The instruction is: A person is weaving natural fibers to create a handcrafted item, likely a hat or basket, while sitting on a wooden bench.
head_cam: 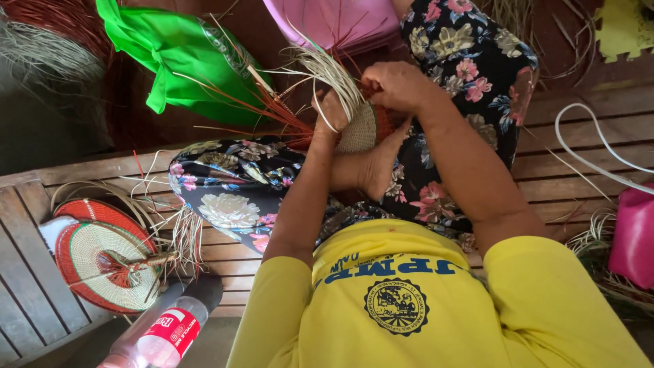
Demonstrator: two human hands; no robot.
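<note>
My left hand (330, 112) grips the left edge of a small round woven piece (360, 129) of pale and reddish straw, held above my lap. My right hand (395, 85) pinches loose pale strands (334, 71) at its top right edge. Red and pale strips fan out to the left from the piece. A bare foot (375, 167) rests just below it, on floral-patterned trousers (231, 184). I wear a yellow shirt (409, 300).
A finished red-and-pale woven fan (102, 255) lies on the wooden slat bench (27, 300) at left, with a plastic bottle (163, 334) below it. A green bag (191, 61) sits upper left, pink plastic (340, 20) at top, a pink container (633, 235) and white cord (593, 157) at right.
</note>
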